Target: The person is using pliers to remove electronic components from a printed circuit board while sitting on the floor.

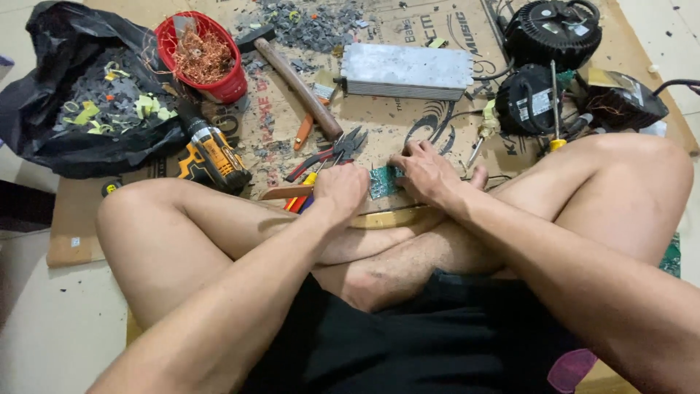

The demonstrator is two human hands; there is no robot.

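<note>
A small green circuit board (382, 182) lies on the cardboard sheet (379, 120) in front of my crossed legs. My right hand (426, 171) presses on its right edge with fingers bent over it. My left hand (339, 188) is closed at the board's left edge, gripping a tool with a red and yellow handle (302, 195) that sticks out to the left. Red-handled pliers (328, 155) lie just beyond my left hand.
A yellow cordless drill (211, 157), a wooden-handled hammer (297, 87), a red basket of copper wire (205, 55), a black bag of scraps (95, 102), a metal box (407, 71), black round housings (553, 31) and a screwdriver (555, 109) surround me.
</note>
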